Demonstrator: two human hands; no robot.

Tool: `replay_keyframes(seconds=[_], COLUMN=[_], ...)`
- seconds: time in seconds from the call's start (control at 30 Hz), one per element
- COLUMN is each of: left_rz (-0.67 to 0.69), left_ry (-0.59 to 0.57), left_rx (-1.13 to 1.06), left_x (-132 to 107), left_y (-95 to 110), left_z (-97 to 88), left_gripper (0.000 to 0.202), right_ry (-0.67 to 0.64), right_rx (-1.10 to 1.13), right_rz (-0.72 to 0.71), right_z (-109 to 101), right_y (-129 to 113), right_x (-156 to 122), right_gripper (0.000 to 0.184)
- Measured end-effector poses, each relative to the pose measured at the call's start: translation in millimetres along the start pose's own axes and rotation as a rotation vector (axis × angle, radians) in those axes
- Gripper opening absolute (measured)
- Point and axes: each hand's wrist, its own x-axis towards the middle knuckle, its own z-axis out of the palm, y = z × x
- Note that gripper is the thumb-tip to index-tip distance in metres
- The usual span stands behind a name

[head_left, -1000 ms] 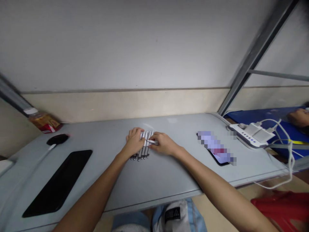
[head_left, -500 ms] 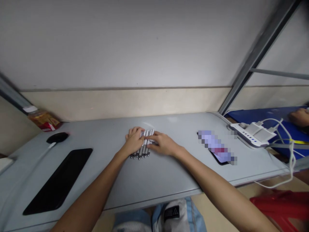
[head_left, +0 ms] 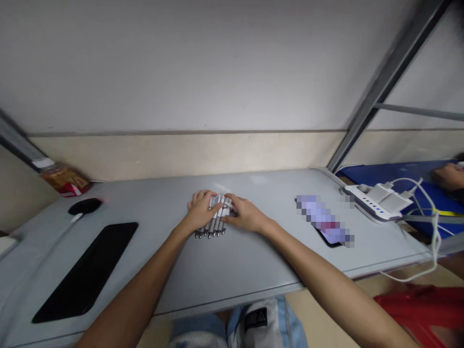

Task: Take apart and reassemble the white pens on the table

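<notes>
Several grey and white pens (head_left: pixel 216 218) lie side by side in a row on the grey table (head_left: pixel 232 261), silver tips toward me. My left hand (head_left: pixel 200 211) rests on the row's left side with fingers curled over the pens. My right hand (head_left: pixel 243 213) presses against the row's right side, fingers closed round the pens' upper ends. Both hands hem the bundle in from either side.
A black pad (head_left: pixel 85 270) lies at the left, a black mouse (head_left: pixel 84 206) and a red packet (head_left: pixel 65 181) behind it. A phone (head_left: pixel 326 222) lies at the right. A white power strip (head_left: pixel 377 203) with plugs and cables sits by the right edge.
Both hands have drawn closer together over the pens, and the right hand's fingers now cover the pens' upper ends. The row looks tighter.
</notes>
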Motion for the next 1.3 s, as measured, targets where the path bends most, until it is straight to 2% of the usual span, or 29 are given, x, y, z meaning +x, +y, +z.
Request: replay_keyframes(seconds=[0.17,0.47,0.63,1.3], left_rz=[0.016,0.016,0.002,0.008], left_ry=[0.007,0.000,-0.003,0.038], left_rx=[0.007,0.004,0.007,-0.024], left_x=[-0.6,-2.2,-1.2,-3.2], left_y=[1.4,3.3,2.5,3.8], left_z=[2.2,2.2,2.3,1.2], left_gripper=[0.035,0.032,0.030,0.027], right_ry=[0.006,0.043,0.069,0.063], right_rx=[0.048,0.077,0.096,-0.091], right_rz=[0.023,-0.038,0.000,0.120], right_z=[-0.5,0.3,0.1,10.4], right_y=[0.8,0.8,1.3,-3.5], right_x=[2.0,1.7,2.4,2.9], right_gripper=[0.064,0.063,0.051,0.052])
